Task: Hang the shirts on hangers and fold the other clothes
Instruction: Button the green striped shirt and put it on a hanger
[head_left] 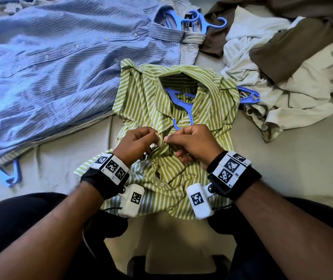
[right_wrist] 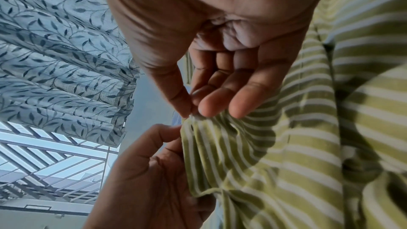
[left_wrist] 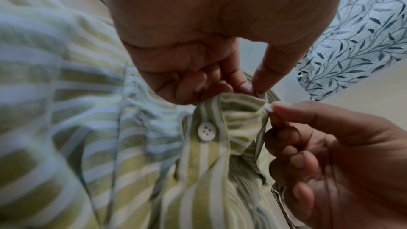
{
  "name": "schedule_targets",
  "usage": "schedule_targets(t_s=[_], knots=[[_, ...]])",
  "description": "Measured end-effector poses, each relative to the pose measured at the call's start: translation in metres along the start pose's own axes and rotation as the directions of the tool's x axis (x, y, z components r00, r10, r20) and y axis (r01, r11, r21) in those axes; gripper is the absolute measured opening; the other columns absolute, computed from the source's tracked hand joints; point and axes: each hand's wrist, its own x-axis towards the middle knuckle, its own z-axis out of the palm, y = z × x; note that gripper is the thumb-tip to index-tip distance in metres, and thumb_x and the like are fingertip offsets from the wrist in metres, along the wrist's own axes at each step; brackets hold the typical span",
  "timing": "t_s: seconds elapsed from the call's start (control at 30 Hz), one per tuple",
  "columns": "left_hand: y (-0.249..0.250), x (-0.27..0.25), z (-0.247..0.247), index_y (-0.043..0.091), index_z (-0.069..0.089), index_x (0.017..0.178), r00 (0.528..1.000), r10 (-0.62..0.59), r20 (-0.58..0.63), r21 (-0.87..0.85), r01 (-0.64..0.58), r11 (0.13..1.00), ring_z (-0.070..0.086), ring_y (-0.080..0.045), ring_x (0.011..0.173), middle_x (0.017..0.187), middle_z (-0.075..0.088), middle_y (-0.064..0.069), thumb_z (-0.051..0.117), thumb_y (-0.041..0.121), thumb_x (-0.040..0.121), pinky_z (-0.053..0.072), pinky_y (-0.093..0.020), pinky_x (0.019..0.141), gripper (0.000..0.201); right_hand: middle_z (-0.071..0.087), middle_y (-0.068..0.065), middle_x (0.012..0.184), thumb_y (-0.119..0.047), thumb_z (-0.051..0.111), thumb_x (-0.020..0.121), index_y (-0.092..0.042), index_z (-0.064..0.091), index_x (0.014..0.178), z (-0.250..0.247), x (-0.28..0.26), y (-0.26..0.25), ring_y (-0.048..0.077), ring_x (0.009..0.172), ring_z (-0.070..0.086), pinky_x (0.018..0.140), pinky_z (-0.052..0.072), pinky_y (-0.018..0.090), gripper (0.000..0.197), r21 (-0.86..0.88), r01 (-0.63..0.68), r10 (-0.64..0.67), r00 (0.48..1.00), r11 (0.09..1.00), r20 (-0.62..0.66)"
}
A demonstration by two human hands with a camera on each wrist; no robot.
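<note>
While the left hand (head_left: 139, 142) pinches the green shirt (head_left: 173, 110) placket and the right hand (head_left: 189, 144) pinches its button (left_wrist: 267, 107), keep both edges taut and feed it squarely through.

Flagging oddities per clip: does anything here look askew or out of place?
Slightly. The green striped shirt lies bunched and crooked on its blue hanger while the left hand and right hand pinch its placket at a button. Beside it, white and brown clothes sit in an unfolded heap. No damage shows.
</note>
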Motion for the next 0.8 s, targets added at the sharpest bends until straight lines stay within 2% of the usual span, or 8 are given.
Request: schedule_targets(t_s=[0.1, 0.23, 0.27, 0.37, 0.43, 0.6, 0.8], knots=[[0.0009, -0.0011, 0.0014, 0.020, 0.068, 0.085, 1.000, 0.002, 0.024, 0.011, -0.002, 1.000, 0.053, -0.013, 0.059, 0.078, 0.069, 0.004, 0.062, 0.015, 0.098, 0.035, -0.025, 0.054, 0.015, 0.074, 0.006, 0.078, -0.029, 0.091, 0.078, 0.003, 0.074, 0.095, 0.0009, -0.0001, 0.0008, 0.020, 0.060, 0.066, 0.057, 0.055, 0.034, 0.040, 0.027, -0.012, 0.011, 1.000, 1.000, 0.011], [-0.0012, -0.0024, 0.0018, 0.020, 0.074, 0.092, 0.999, 0.026, 0.034, 0.008, -0.026, 1.000, 0.054, -0.013, 0.062, 0.080, 0.069, 0.002, 0.072, 0.024, 0.092, 0.039, -0.025, 0.054, 0.005, 0.075, 0.007, 0.080, -0.028, 0.090, 0.080, -0.001, 0.075, 0.096, 0.0006, -0.0009, 0.0009, 0.018, 0.062, 0.067, 0.058, 0.057, 0.034, 0.035, 0.027, -0.022, 0.022, 0.999, 0.999, 0.029], [-0.0027, -0.0025, 0.0014, 0.018, 0.075, 0.096, 0.999, 0.037, 0.036, 0.004, -0.037, 0.999, 0.055, -0.012, 0.061, 0.081, 0.070, 0.000, 0.075, 0.025, 0.089, 0.040, -0.024, 0.052, 0.011, 0.075, 0.007, 0.080, -0.028, 0.090, 0.079, -0.001, 0.076, 0.096, 0.0007, -0.0008, 0.0012, 0.018, 0.062, 0.067, 0.058, 0.057, 0.034, 0.034, 0.027, -0.026, 0.025, 0.999, 0.999, 0.029], [-0.0035, -0.0026, 0.0009, 0.011, 0.076, 0.104, 0.998, 0.059, 0.028, -0.024, -0.058, 0.998, 0.057, -0.006, 0.056, 0.080, 0.075, -0.001, 0.078, 0.011, 0.089, 0.040, -0.020, 0.048, 0.015, 0.076, 0.006, 0.079, -0.027, 0.090, 0.080, -0.004, 0.076, 0.095, 0.0005, -0.0002, 0.0019, 0.019, 0.063, 0.067, 0.059, 0.058, 0.035, 0.031, 0.022, -0.027, 0.026, 0.999, 0.999, 0.023], [-0.0039, -0.0021, 0.0007, 0.010, 0.077, 0.103, 0.998, 0.065, 0.008, -0.035, -0.065, 0.997, 0.059, -0.006, 0.058, 0.081, 0.077, -0.003, 0.077, 0.006, 0.089, 0.041, -0.019, 0.049, 0.015, 0.077, 0.006, 0.081, -0.029, 0.089, 0.081, -0.007, 0.077, 0.094, 0.0005, 0.0004, 0.0026, 0.019, 0.064, 0.068, 0.059, 0.058, 0.035, 0.029, 0.017, -0.025, 0.025, 0.999, 1.000, 0.021], [-0.0054, -0.0007, -0.0023, 0.018, 0.081, 0.102, 0.996, 0.078, -0.054, -0.017, -0.079, 0.997, 0.060, -0.008, 0.064, 0.084, 0.078, -0.003, 0.080, 0.014, 0.088, 0.045, -0.024, 0.055, 0.015, 0.077, 0.006, 0.080, -0.027, 0.088, 0.083, -0.006, 0.076, 0.094, -0.0001, 0.0015, 0.0026, 0.019, 0.063, 0.070, 0.059, 0.059, 0.035, 0.027, 0.001, -0.025, 0.025, 1.000, 1.000, 0.013], [-0.0066, -0.0007, -0.0036, 0.021, 0.082, 0.099, 0.994, 0.098, -0.036, -0.020, -0.099, 0.995, 0.061, -0.010, 0.070, 0.083, 0.078, -0.001, 0.080, 0.015, 0.089, 0.045, -0.027, 0.057, 0.012, 0.078, 0.007, 0.084, -0.028, 0.088, 0.082, -0.007, 0.077, 0.094, 0.0003, 0.0021, 0.0034, 0.017, 0.064, 0.069, 0.059, 0.058, 0.035, 0.027, 0.016, -0.024, 0.024, 1.000, 1.000, 0.012]])
